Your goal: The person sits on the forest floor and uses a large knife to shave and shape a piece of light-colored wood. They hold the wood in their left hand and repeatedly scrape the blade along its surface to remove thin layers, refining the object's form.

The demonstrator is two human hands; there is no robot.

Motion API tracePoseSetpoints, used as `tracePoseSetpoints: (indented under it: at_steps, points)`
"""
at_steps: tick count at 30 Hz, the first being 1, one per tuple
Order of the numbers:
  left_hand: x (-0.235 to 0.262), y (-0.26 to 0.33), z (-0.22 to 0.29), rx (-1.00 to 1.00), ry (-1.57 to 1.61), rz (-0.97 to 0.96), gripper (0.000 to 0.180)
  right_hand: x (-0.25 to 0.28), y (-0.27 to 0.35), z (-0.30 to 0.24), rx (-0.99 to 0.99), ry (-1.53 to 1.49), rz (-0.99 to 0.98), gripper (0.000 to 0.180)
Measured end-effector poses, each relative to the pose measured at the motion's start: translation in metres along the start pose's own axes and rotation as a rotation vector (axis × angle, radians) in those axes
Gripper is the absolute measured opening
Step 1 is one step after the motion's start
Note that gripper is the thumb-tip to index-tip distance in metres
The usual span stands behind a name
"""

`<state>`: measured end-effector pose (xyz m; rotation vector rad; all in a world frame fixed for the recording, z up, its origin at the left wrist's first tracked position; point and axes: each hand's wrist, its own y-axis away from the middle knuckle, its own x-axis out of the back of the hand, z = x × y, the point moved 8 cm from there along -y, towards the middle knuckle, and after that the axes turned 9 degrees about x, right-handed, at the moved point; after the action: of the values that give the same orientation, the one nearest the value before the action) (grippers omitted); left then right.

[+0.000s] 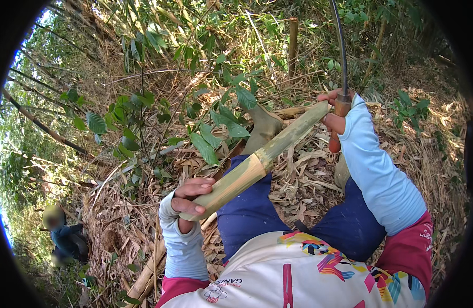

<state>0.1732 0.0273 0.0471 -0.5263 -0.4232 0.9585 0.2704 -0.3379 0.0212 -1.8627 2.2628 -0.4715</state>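
A split length of green bamboo (285, 143) slants across in front of me, rising from lower left to upper right. Around its lower end my left hand (191, 197) is closed, fingers bent over the edge. My right hand (337, 120) grips the wooden handle (342, 106) of a long-bladed knife. Its narrow, dark, slightly curved blade (342, 49) points up and away, seen almost edge-on. The bamboo's upper end meets the fingers of my right hand; whether they also pinch it, I cannot tell. Near its middle, a node shows beside a paler, stripped patch.
A leafy green sapling (210, 138) stands just beyond the bamboo. My boot (264, 126) is on dry leaf litter (303, 190). An upright cut stump (293, 49) rises farther off. Bamboo poles (49, 131) lean at the left, where another person (67, 236) is low to the ground.
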Motion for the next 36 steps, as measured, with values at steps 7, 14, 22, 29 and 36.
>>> tracePoseSetpoints:
  at_steps: [7,14,22,29,36]
  points:
    - [-0.007,0.004,0.006,0.038,-0.179,0.06,0.009,0.005,0.0,-0.021,0.151,0.014,0.068,0.05]
    - [-0.008,0.023,-0.019,0.261,0.011,0.314,0.016,0.014,0.002,-0.032,0.236,0.099,0.058,0.044]
    - [-0.028,0.066,-0.084,0.819,0.224,0.612,0.046,0.017,0.012,-0.036,-0.044,-0.128,0.048,0.053]
    - [-0.104,0.05,-0.102,1.068,0.352,-0.027,0.058,0.016,0.019,-0.041,-0.085,-0.273,0.036,0.053]
    - [-0.151,0.017,-0.091,1.192,0.474,-0.182,0.067,0.006,0.023,-0.045,-0.147,-0.252,-0.033,0.055]
